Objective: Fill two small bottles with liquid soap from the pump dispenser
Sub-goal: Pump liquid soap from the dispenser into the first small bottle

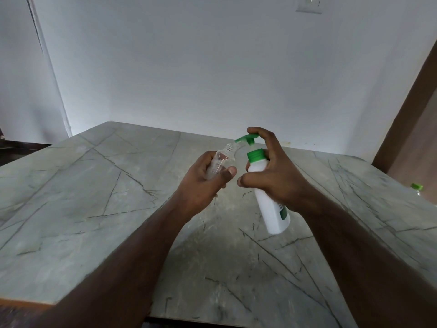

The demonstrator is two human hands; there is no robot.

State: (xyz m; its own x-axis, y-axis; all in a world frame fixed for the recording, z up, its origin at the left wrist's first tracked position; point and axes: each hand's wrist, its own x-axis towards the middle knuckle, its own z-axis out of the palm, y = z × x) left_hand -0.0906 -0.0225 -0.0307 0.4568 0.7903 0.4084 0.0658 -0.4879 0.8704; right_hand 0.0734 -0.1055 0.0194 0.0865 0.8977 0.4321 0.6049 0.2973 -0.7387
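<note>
Reaching in from the bottom corners of the frame, two bare forearms meet at centre above a grey marbled table (99, 209). At centre right, the right hand (274, 176) wraps its fingers round the neck of a white dispenser (272, 204), held off the table and tilted so its base points toward the lower right; the forefinger curls over the top of the green pump head (247, 139), and the thumb sticks out to the left, just clear of the other thumb. Just left of it, the left hand (203, 183) grips a small clear bottle (222, 159) in curled fingers, thumb across its front, the threaded open mouth angled up and to the right. The pump's spout tip sits right at that mouth; whether soap is flowing cannot be told. At the far right edge of the frame, a small green-capped thing (416, 187) lies on the table, too blurred to name. Behind the table, filling the upper frame, stands a pale wall (189, 67), and a brown door frame (411, 102) runs down the upper right
</note>
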